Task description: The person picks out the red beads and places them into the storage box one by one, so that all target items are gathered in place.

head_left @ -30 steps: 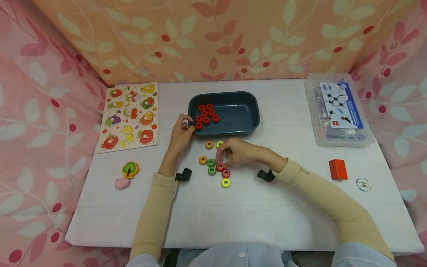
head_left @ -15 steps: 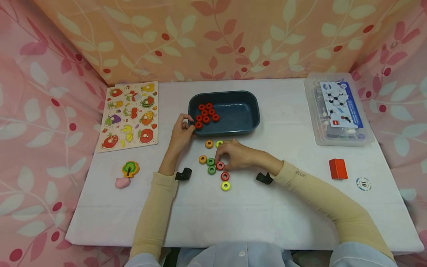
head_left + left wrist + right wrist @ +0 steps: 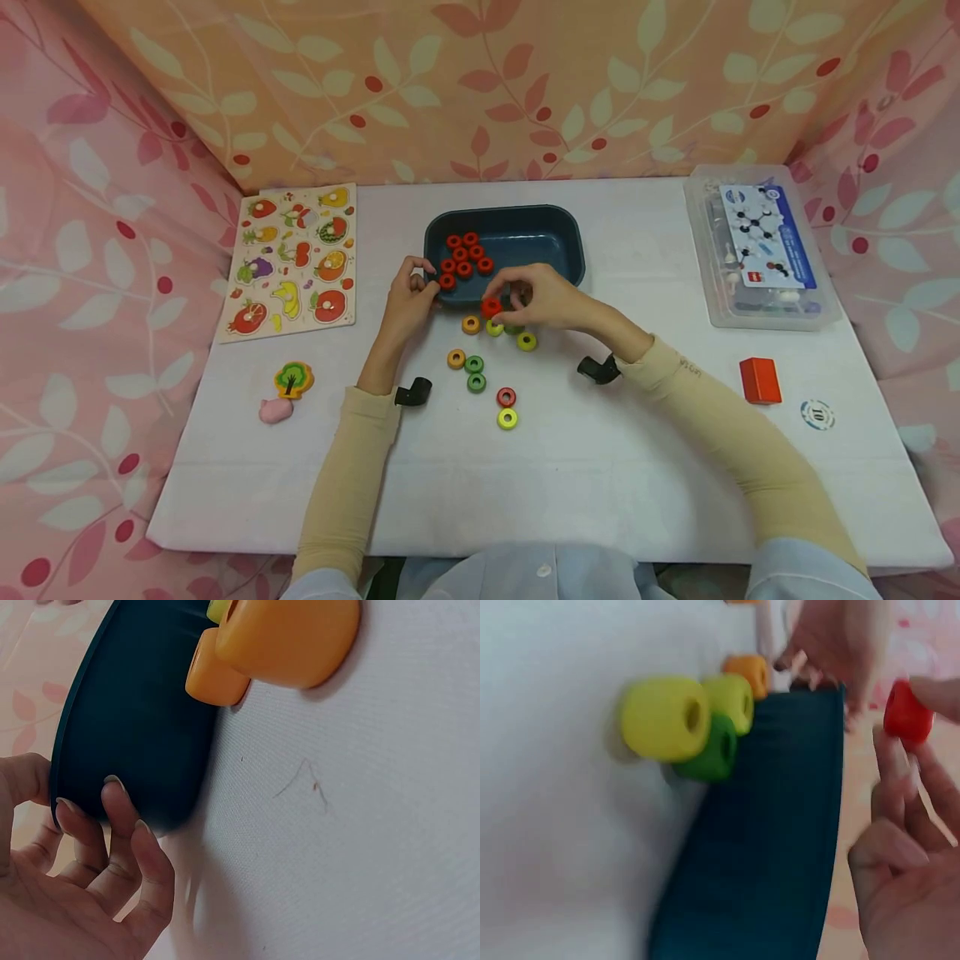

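My right hand (image 3: 547, 298) pinches a red ring bead (image 3: 491, 307) between thumb and fingertips, just above the near rim of a dark blue tray (image 3: 540, 254). In the right wrist view the red bead (image 3: 907, 716) is held clear of the table. My left hand (image 3: 407, 298) holds the tray's left end near the front corner; in the left wrist view its curled fingers (image 3: 154, 862) lie against the outer wall. Several red beads (image 3: 463, 270) are grouped in the tray's left part. Before it lie orange beads (image 3: 456, 359), green beads (image 3: 476, 382), yellow beads (image 3: 507, 418) and a red bead (image 3: 506, 397).
A fruit puzzle board (image 3: 288, 262) lies at the back left, with a tree piece (image 3: 293, 380) and a pink piece (image 3: 275, 410) in front of it. On the right are a clear plastic case (image 3: 765, 308), a red block (image 3: 761, 381) and a round chip (image 3: 817, 414).
My right hand has picked up a red bead from beside the green ones and carried it away from me, up to the tray's near rim. The left hand stays at the tray.
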Demonstrator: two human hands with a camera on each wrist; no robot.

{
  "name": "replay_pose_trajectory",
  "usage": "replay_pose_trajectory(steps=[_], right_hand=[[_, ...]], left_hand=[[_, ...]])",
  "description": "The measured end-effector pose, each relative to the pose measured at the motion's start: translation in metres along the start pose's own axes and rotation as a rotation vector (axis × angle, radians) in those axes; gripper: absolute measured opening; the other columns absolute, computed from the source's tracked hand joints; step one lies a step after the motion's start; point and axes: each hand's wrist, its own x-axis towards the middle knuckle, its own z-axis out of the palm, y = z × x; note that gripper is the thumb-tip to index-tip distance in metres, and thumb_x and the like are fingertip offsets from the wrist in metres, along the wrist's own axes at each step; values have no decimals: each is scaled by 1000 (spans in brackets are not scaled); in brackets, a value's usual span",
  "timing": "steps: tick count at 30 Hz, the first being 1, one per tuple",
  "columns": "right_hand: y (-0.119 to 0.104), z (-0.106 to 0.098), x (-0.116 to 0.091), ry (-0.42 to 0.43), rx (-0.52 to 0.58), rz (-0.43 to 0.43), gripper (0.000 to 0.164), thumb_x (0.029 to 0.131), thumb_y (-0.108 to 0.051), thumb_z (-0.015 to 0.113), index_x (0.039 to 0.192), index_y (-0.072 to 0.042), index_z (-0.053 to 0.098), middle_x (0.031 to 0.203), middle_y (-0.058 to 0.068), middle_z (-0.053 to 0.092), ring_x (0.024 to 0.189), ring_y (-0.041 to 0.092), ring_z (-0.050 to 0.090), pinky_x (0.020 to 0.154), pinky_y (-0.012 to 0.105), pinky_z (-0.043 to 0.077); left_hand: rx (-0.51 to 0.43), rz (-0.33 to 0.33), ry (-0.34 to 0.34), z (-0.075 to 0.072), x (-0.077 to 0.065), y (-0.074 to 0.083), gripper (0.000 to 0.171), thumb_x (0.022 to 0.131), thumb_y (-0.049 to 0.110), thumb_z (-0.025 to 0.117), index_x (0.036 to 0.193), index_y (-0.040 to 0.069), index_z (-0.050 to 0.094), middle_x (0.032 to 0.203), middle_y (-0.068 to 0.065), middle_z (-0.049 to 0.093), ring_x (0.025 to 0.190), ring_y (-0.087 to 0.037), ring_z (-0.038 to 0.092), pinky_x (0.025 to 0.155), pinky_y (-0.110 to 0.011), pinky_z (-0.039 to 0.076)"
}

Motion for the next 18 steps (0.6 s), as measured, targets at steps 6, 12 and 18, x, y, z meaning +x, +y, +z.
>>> replay_pose_trajectory(steps=[6, 12, 18], right_hand=[[17, -10, 17, 226, -140, 48, 27, 83, -20, 82, 107, -14, 71, 96, 3, 65, 69, 20, 52, 61, 29, 41], [36, -10, 33, 235, -303, 256, 29, 85, -20, 80, 110, -12, 69, 83, 4, 61, 69, 20, 54, 60, 32, 42], [41, -8, 45, 195, -349, 396, 30, 86, -20, 79, 112, -12, 68, 79, 5, 63, 69, 20, 58, 62, 35, 45]], left_hand=[[4, 0, 2, 0, -1, 1, 24, 94, 4, 56, 116, 11, 52, 69, -3, 43, 69, -37, 61, 59, -26, 52], [11, 0, -11, 0, -1, 1, 25, 94, 5, 56, 118, 10, 52, 68, -4, 44, 72, -43, 62, 59, -24, 51], [9, -31, -18, -1, 0, 1, 27, 95, 6, 56, 122, 7, 52, 70, -4, 44, 79, -49, 61, 59, -24, 49]])
